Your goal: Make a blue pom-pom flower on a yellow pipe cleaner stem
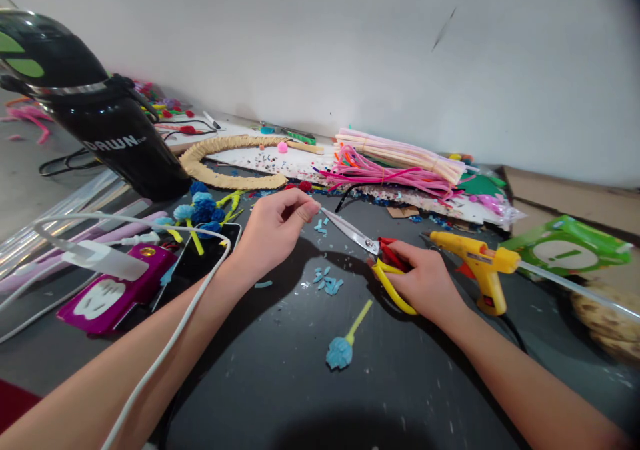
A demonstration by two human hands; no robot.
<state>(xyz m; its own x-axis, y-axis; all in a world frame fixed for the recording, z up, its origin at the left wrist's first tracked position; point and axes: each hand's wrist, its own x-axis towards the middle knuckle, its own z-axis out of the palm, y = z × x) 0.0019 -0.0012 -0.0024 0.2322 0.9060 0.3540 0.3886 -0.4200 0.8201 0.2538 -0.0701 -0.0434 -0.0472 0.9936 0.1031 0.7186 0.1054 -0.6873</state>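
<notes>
My right hand (420, 273) is wrapped round the red and yellow handles of a pair of scissors (353, 231). The blades point up and left, and their tips reach the fingertips of my left hand (275, 227). Thumb and finger of that hand are pinched together; what is between them is too small to name. Below the blades lie light blue cut scraps (327, 282), with a few more beside the tips. Closer to me, a light blue fluffy flower (339, 353) with a yellow-green stem lies on the dark table (280, 390).
Right of my right hand rests a yellow glue gun (477, 263), near a green packet (567, 245). Pink pipe cleaners (385, 170) and a beige curved band (220, 150) lie behind. Left are blue flowers (203, 207), a purple power bank (117, 290) with white cable, and a black bottle (110, 123).
</notes>
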